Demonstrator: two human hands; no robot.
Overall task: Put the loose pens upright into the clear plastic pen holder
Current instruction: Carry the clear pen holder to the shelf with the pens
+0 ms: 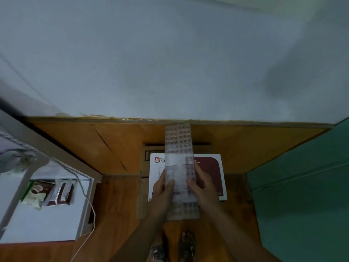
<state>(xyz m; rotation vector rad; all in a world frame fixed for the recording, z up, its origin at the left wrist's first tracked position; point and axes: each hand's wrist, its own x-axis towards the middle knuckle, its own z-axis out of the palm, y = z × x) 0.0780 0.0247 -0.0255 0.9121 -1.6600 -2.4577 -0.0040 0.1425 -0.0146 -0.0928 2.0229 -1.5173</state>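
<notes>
Clear plastic pen holder [179, 148]: a long slab with rows of round holes, held up lengthwise away from the person. The left hand [162, 190] grips its left edge and the right hand [204, 188] grips its right edge, around mid-length, with digits curled onto the top face. Below it is a white box [209, 167] with a maroon panel, lying on a cardboard box [144, 167] on orange wood [117, 144]. Snack packets [51, 191] sit on a white shelf [47, 224] to the left, with a white cable [88, 205] beside them. A green panel [302, 186] is on the right.
</notes>
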